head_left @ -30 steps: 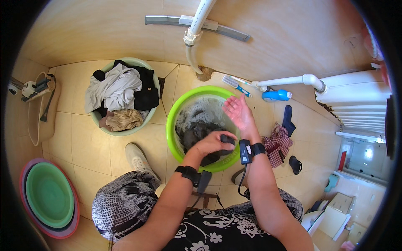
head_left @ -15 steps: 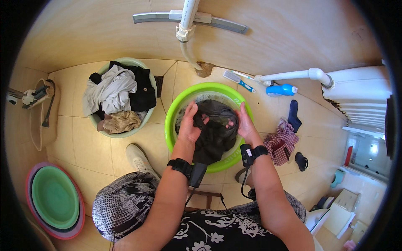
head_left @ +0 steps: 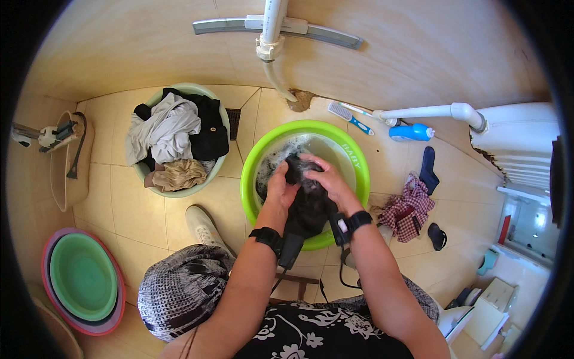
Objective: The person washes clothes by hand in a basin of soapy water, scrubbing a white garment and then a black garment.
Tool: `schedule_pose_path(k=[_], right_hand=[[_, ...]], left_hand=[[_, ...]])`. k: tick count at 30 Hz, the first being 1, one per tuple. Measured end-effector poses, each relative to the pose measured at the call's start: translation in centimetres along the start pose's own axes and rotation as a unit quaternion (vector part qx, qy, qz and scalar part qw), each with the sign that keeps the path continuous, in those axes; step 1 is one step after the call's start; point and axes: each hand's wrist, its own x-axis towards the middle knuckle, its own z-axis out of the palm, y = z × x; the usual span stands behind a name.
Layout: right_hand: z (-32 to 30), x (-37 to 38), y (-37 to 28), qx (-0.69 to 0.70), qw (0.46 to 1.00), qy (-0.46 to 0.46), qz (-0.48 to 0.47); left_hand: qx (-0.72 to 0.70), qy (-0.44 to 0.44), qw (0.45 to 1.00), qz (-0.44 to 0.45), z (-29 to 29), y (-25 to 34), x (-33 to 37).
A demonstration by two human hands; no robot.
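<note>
A round bright green basin stands on the tiled floor in front of me, holding soapy water with foam on its left side. In it lies a wet dark garment, bunched up. My left hand grips the cloth from the left, its fingers curled into it. My right hand is closed over the same bunch from the right. The two hands are close together over the middle of the basin. Part of the garment is hidden under my hands and wrists.
At left stands a pale green basin heaped with clothes. Nested basins lie lower left. To the right are a scrubbing brush, a blue bottle, a dark sock, a checked cloth and a dark slipper.
My hands, which were apart with the garment spread between them, have come together and bunched it. My right hand has moved left. More water and foam show in the basin.
</note>
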Motion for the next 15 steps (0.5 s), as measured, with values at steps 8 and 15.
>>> schedule_pose_path(k=[8,15], right_hand=[[6.8,-4.6,-4.2,-0.255,0.936,0.017,-0.244],[0.0,-0.2,0.5,-0.52,0.834,0.16,-0.094]], left_hand=[[-0.065,-0.057,0.996,-0.004,2.8,-0.3,-1.2],[0.151,0.037,0.987,-0.041,3.6,-1.4,-1.9]])
